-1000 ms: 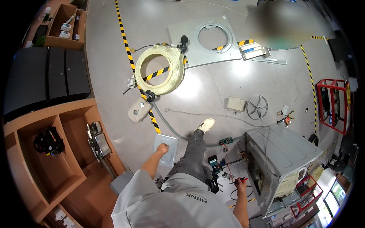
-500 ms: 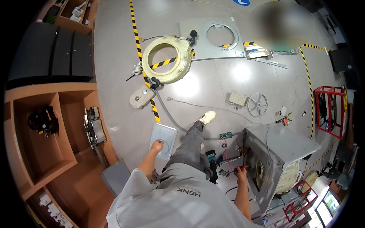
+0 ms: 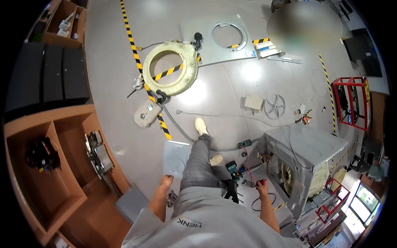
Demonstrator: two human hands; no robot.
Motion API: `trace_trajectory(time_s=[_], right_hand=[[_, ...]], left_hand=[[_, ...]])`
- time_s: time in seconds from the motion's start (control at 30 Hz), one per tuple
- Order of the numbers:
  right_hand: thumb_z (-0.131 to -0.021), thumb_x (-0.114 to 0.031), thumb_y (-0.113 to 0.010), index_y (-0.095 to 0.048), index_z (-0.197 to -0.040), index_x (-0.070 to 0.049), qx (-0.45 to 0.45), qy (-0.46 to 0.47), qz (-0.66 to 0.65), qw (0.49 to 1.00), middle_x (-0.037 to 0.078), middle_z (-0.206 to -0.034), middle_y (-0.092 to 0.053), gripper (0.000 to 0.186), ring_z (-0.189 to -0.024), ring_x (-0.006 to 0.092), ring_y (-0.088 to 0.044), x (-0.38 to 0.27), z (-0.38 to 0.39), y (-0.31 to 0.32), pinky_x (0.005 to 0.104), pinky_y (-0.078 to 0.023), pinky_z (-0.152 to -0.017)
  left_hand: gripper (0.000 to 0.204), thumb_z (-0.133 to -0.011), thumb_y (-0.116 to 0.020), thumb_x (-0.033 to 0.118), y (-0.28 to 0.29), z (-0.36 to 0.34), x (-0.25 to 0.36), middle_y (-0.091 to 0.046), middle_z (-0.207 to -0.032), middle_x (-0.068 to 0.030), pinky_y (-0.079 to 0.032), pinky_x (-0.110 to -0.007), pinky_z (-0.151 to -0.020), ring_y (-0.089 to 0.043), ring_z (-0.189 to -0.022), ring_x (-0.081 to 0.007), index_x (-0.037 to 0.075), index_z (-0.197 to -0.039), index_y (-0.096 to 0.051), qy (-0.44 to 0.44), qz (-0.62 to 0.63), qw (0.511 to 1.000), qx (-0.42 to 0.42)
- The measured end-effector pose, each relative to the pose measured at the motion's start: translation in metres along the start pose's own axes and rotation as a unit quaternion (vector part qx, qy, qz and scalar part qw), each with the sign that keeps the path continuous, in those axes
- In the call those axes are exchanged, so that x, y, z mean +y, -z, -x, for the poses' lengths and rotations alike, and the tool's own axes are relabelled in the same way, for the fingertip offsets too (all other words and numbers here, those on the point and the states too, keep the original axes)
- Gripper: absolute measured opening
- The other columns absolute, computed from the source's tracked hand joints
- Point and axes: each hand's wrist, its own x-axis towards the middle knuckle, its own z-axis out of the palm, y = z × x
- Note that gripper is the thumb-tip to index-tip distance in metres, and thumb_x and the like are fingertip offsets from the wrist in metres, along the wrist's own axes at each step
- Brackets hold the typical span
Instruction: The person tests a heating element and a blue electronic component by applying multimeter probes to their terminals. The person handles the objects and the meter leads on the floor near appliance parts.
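My right hand (image 3: 262,189) is closed around a red test probe (image 3: 264,182), beside the open side of a grey metal washing machine cabinet (image 3: 318,142). A thin red lead runs near it from a green multimeter (image 3: 245,143) on the floor. My left hand (image 3: 167,180) looks closed, low at the near edge of a light grey square panel (image 3: 173,155). Whether its fingers grip that edge is hidden. Next to my leg lie a teal and black power tool (image 3: 231,167) and several small metal tools (image 3: 248,183).
Ahead lie a cream tub ring (image 3: 189,76), a front panel with a round opening (image 3: 202,51), a concrete weight (image 3: 147,113), a spoked pulley (image 3: 275,106) and a grey hose (image 3: 175,124). Wooden shelving (image 3: 89,108) stands left, a red frame (image 3: 351,103) right.
My left hand has drawn back from over the square panel to its near edge. My right hand still holds the red probe. The view has shifted, and my forward foot appears farther left.
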Motion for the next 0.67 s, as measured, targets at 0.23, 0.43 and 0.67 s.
trace_trajectory(time_s=[0.23,0.43,0.67], right_hand=[[-0.093,-0.019,-0.058,-0.063,-0.100,-0.007,-0.016,-0.024,0.047,0.998,0.003,-0.087,-0.065,0.015,-0.078,0.0150,-0.062,-0.049,-0.005,-0.026,0.0320,-0.052,-0.065],[-0.093,-0.019,-0.059,-0.062,-0.100,-0.005,-0.024,-0.046,0.131,0.990,0.005,-0.088,-0.065,0.016,-0.077,0.0161,-0.062,-0.092,-0.020,-0.044,0.0329,-0.054,-0.061],[-0.092,-0.021,-0.061,-0.063,-0.105,-0.006,-0.034,-0.077,0.212,0.974,0.008,-0.087,-0.065,0.021,-0.077,0.0190,-0.062,-0.130,-0.043,-0.057,0.0343,-0.054,-0.061]], left_hand=[[0.029,-0.094,-0.059,0.030,0.095,0.014,0.181,-0.062,-0.094,-0.0038,-0.048,-0.035,-0.081,-0.056,-0.084,-0.0154,0.004,-0.106,-0.063,-0.061,0.212,0.975,-0.031],[0.025,-0.094,-0.060,0.028,0.138,0.024,0.229,-0.060,-0.091,-0.0012,-0.048,-0.034,-0.080,-0.053,-0.082,-0.0135,0.005,-0.104,-0.063,-0.070,0.275,0.959,-0.014],[0.043,-0.087,-0.067,0.037,0.130,-0.030,0.188,-0.069,-0.105,-0.0141,-0.045,-0.033,-0.094,-0.063,-0.102,-0.0247,0.003,-0.112,-0.066,-0.019,0.041,0.999,0.013]])
